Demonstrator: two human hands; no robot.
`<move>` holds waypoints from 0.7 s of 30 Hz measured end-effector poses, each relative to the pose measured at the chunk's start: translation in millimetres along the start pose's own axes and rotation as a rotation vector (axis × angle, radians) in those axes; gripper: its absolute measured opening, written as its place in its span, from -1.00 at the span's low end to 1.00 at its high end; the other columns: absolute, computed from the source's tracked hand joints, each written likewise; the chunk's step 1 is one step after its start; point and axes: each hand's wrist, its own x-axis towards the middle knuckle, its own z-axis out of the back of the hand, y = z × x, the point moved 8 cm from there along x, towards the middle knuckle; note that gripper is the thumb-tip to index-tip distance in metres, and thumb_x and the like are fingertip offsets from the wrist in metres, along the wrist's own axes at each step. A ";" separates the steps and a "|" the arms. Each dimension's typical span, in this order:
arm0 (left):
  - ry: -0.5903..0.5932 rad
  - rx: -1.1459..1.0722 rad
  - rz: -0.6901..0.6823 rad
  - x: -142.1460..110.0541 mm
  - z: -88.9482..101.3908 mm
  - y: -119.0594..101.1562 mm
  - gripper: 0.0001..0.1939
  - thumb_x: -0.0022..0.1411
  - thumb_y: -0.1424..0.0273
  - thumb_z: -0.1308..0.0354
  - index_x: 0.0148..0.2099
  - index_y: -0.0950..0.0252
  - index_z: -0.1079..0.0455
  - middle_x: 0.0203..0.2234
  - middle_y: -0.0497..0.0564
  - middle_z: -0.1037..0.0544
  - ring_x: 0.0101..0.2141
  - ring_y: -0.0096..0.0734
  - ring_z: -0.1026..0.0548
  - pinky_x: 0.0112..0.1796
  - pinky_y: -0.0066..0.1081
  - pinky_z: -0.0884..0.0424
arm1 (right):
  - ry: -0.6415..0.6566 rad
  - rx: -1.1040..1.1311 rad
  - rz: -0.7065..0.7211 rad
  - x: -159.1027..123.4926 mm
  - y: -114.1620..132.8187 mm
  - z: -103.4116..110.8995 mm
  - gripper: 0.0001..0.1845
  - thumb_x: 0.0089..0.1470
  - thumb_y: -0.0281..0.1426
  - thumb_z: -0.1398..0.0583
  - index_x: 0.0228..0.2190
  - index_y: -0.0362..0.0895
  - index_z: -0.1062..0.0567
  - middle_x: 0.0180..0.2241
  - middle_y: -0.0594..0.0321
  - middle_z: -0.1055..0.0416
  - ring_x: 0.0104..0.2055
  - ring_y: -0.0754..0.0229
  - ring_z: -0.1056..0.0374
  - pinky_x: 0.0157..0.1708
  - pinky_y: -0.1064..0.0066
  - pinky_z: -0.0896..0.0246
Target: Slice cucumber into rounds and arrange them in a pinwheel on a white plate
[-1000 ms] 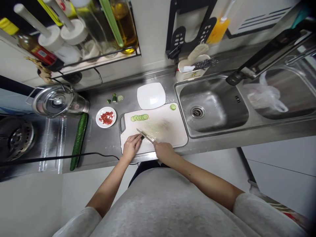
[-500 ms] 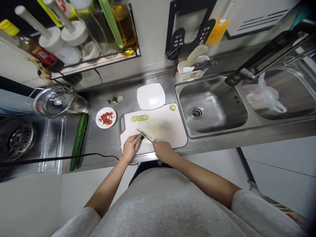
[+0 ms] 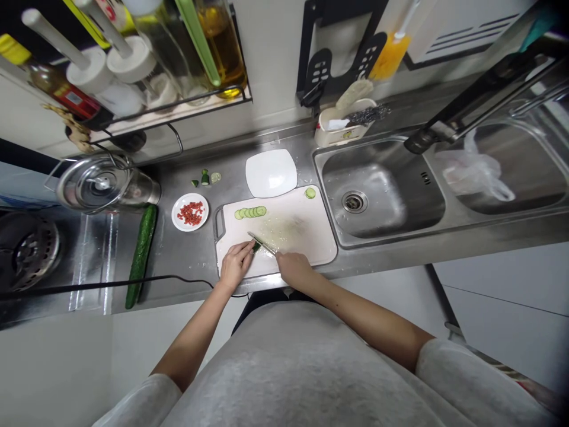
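On the white cutting board [image 3: 311, 249], my left hand [image 3: 235, 264] presses a dark green piece of cucumber [image 3: 256, 247] down near the front edge. Most of that piece is hidden under the fingers. My right hand [image 3: 294, 270] is closed round the handle of a knife [image 3: 263, 243], whose blade lies against the cucumber right beside my left fingertips. A row of overlapping cucumber slices [image 3: 250, 212] lies behind the hands. A few more slices [image 3: 310, 193] sit at the board's far right corner.
Behind the board stands a white square plate [image 3: 271, 172]. To the left are a small plate of chopped red pieces [image 3: 190, 213], cucumber ends [image 3: 205, 177] and a whole cucumber [image 3: 141, 255]. A steel sink [image 3: 382, 196] borders the right. A black cable [image 3: 178, 277] crosses the counter's front.
The knife blade has tilted slightly, now showing a thinner edge against the cucumber. Both hands stay in nearly the same place; the whole view has shifted very little.
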 end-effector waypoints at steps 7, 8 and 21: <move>-0.003 -0.004 0.002 0.7 0.8 -0.5 -0.63 0.32 0.33 0.02 0.14 0.15 -0.35 -0.06 0.06 -0.51 -0.07 -0.32 -0.45 -0.03 -0.24 -0.42 | 0.013 -0.003 0.011 -0.2 0.2 0.6 -0.65 0.08 -0.60 0.03 -0.14 -0.23 -0.41 -0.28 -0.03 -0.52 -0.15 0.05 -0.46 -0.24 0.34 -0.29; -0.004 -0.004 0.003 0.8 0.8 -0.4 -0.63 0.32 0.33 0.03 0.14 0.15 -0.35 -0.06 0.06 -0.51 -0.07 -0.32 -0.45 -0.03 -0.24 -0.42 | 0.019 -0.005 0.006 -0.1 0.0 0.4 -0.65 0.08 -0.60 0.03 -0.13 -0.23 -0.41 -0.27 -0.03 -0.51 -0.15 0.06 -0.46 -0.24 0.34 -0.28; 0.001 -0.004 0.007 0.7 0.9 -1.4 -0.62 0.33 0.33 0.03 0.15 0.16 -0.33 -0.05 0.04 -0.51 -0.07 -0.34 -0.45 -0.02 -0.27 -0.40 | -0.012 0.005 -0.008 5.7 -3.6 -6.9 -0.68 0.12 -0.59 0.02 -0.13 -0.24 -0.39 -0.28 0.00 -0.52 -0.19 0.13 -0.45 -0.25 0.42 -0.24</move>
